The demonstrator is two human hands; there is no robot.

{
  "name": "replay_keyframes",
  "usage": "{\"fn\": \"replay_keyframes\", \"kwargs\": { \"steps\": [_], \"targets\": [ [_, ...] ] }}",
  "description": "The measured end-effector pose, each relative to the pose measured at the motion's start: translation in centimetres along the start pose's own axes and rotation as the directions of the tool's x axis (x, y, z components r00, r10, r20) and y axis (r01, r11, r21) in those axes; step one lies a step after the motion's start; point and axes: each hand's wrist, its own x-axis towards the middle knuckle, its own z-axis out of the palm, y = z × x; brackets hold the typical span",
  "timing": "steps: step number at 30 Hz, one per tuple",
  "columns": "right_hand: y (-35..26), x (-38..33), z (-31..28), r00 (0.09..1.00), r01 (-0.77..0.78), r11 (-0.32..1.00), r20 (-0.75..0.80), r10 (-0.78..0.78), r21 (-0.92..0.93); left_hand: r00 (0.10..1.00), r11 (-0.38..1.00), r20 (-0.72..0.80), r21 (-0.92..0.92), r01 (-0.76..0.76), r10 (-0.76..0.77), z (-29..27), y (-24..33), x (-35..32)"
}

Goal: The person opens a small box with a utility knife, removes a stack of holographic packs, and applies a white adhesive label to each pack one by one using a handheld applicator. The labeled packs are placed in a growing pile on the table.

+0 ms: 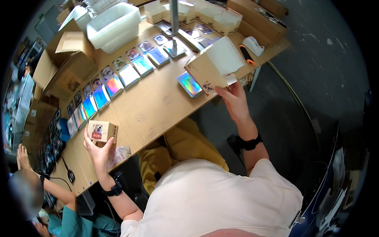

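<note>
Cardboard packing step in hand: left hand (96,152) grips a small closed box (102,131) over the bench (154,106), right hand (233,98) holds an open box (215,65) at its edge; next probably needs a shiny card stack (189,84) loaded.

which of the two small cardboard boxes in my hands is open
The box in your right hand, the larger cardboard box with its white flap raised. The small box in your left hand is closed.

A small closed brown box (102,131) with a picture label stood upright near the table's near edge, gripped from below. A larger open box (214,67), white inside, was tilted, flaps up, at the table's edge.
</note>
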Motion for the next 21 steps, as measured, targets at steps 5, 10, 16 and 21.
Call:
{"fn": "replay_keyframes", "kwargs": {
  "steps": [5, 10, 16, 21],
  "targets": [
    [-0.9, 2.6, -8.9, 0.872, 0.341, 0.892, -0.256, -0.418, -0.297, 1.0, 0.999, -0.015, 0.045, -0.007, 0.007, 0.7, -0.1, 0.3],
    [-5.2, 6.0, -19.2, 0.637, 0.261, 0.78, -0.505, -0.582, -0.569, 0.995, 1.0, -0.103, 0.028, -0.007, 0.01, 0.7, -1.1, 0.8],
    [-10.3, 12.7, -24.8, 0.617, 0.072, 0.656, -0.483, -0.622, -0.752, 0.98, 0.977, -0.191, -0.194, -0.092, 0.055, 0.3, 2.2, 0.8],
    [-16.2, 22.6, -29.5, 0.598, -0.012, 0.393, -0.322, -0.734, -0.919, 0.99, 0.91, -0.121, -0.397, -0.12, 0.078, 0.6, 6.4, 0.0]
  ]
}}
